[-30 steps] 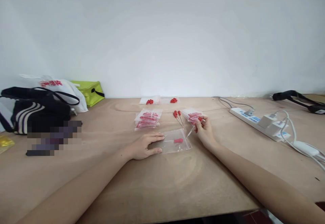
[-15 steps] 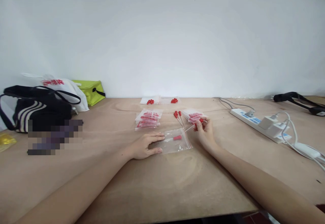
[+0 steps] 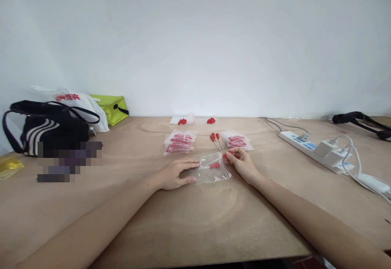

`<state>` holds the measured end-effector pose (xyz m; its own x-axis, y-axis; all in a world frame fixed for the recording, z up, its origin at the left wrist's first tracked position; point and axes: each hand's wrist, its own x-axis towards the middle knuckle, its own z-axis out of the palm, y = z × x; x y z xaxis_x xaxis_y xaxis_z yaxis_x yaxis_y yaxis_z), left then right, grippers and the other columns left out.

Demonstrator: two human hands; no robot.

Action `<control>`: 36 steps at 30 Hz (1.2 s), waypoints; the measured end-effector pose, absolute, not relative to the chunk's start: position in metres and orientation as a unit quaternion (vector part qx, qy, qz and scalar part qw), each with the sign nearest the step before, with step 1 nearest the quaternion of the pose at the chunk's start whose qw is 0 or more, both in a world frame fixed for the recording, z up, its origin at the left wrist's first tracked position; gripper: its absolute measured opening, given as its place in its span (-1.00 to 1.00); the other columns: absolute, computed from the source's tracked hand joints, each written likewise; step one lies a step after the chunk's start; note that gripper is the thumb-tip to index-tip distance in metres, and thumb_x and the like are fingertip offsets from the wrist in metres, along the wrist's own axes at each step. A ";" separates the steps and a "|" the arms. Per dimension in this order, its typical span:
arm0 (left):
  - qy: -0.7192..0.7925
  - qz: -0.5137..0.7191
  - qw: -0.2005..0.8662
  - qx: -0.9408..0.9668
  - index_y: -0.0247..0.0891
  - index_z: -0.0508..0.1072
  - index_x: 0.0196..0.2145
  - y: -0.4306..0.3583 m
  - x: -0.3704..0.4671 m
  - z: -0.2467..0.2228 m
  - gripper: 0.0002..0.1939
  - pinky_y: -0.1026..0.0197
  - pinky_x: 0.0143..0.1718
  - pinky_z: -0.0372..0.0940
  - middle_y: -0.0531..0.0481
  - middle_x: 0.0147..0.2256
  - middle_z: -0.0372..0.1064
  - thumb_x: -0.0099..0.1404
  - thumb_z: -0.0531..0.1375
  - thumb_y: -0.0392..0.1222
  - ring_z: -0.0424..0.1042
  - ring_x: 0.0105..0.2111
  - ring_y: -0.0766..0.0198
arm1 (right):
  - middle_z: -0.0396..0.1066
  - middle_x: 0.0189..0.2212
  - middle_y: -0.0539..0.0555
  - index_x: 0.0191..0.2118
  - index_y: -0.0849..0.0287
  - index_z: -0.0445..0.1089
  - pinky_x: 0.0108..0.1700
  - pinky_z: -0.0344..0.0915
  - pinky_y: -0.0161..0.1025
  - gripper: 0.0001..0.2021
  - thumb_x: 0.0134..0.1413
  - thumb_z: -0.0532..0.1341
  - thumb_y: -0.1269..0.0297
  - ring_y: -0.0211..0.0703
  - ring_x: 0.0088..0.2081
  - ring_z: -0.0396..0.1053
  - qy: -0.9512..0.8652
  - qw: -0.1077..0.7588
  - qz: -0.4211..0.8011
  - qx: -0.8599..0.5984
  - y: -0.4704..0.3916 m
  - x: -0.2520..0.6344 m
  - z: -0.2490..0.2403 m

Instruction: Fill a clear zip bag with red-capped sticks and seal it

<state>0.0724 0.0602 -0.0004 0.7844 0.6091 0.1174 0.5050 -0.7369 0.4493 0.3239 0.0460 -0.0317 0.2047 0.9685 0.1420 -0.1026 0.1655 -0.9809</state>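
One red-capped dropper [image 3: 214, 165] sits in the clear bag [image 3: 210, 170] mid-table. My left hand [image 3: 175, 174] lies flat, pinning it; my right hand [image 3: 241, 163] pinches another dropper [image 3: 225, 155] at the mouth. A thin glass tip might snag the plastic or snap.

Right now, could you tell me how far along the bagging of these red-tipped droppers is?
Filled bags lie stacked behind, with more to their right. The left hand pins an open clear bag holding one dropper, while the right hand feeds another at its mouth. Loose droppers wait on the table.
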 end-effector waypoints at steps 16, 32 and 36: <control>0.283 0.141 0.201 0.927 -0.12 0.26 0.04 0.062 0.071 -0.003 -0.55 0.08 0.11 0.03 -0.03 0.11 0.12 0.20 0.10 0.02 0.12 0.10 0.16 | 0.28 -0.63 -0.07 -0.53 0.18 0.31 -0.54 0.14 -0.36 -0.92 -0.15 0.14 0.31 -0.33 -0.60 0.19 -0.667 0.461 0.231 -0.538 0.044 0.318 -0.035; 0.284 0.137 0.216 0.924 -0.14 0.27 0.03 0.063 0.069 -0.005 -0.55 0.04 0.12 0.01 -0.06 0.11 0.09 0.20 0.10 0.01 0.08 0.12 0.14 | 0.35 -0.17 0.29 -0.20 0.23 0.35 -0.25 0.25 -0.18 -0.77 0.00 0.06 0.42 0.02 -0.17 0.36 -0.651 0.143 0.026 -0.745 0.124 0.283 0.007; 0.279 0.137 0.215 0.926 -0.14 0.25 0.05 0.064 0.068 -0.006 -0.53 0.05 0.12 0.00 -0.06 0.12 0.09 0.20 0.10 0.01 0.08 0.12 0.16 | 0.38 -0.22 0.32 -0.23 0.27 0.36 -0.26 0.26 -0.16 -0.77 -0.03 0.05 0.48 0.03 -0.18 0.37 -0.639 0.143 0.042 -0.755 0.136 0.280 0.004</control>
